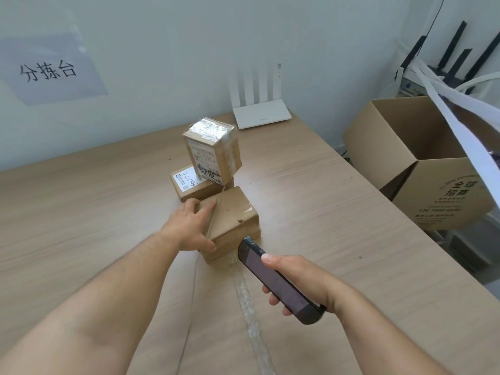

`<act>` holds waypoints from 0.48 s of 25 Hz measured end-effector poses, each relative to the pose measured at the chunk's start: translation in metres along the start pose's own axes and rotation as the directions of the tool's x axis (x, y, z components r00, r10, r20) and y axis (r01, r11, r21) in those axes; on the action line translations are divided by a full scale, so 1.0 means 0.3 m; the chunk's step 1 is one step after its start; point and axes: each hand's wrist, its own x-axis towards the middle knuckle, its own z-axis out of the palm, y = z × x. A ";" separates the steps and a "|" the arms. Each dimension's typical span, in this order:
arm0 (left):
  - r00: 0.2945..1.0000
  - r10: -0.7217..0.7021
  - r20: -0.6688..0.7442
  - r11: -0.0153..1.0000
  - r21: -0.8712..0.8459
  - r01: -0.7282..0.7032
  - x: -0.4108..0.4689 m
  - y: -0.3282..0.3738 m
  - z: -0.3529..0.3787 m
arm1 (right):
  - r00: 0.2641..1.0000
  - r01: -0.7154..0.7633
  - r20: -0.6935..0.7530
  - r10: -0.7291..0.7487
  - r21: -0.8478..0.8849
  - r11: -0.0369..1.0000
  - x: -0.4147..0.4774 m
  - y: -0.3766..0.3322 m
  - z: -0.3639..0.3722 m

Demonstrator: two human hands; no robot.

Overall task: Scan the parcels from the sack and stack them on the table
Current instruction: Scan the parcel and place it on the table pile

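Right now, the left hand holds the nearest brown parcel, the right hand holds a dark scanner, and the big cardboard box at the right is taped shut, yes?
Not quite: the cardboard box is open, its flaps spread, as the head view shows. The rest stands: the left hand holds the nearest brown parcel and the right hand holds the dark scanner.

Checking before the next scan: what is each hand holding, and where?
Right hand holds the scanner around its lower body. Left hand clasps the near parcel by its left end.
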 end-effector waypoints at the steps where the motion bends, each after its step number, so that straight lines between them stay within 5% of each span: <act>1: 1.000 0.002 0.010 1.000 -0.015 -0.002 -0.042 0.002 0.013 | 1.000 -0.001 0.000 0.001 0.000 1.000 -0.018 0.006 0.019; 7: 0.992 -0.009 0.122 0.980 -0.197 0.033 -0.395 -0.035 0.096 | 1.000 0.027 0.004 -0.027 -0.049 0.998 -0.209 0.029 0.209; 12: 0.954 -0.088 0.286 0.905 -0.377 0.197 -0.740 -0.148 0.156 | 1.000 0.019 0.002 -0.019 -0.064 0.998 -0.364 0.106 0.410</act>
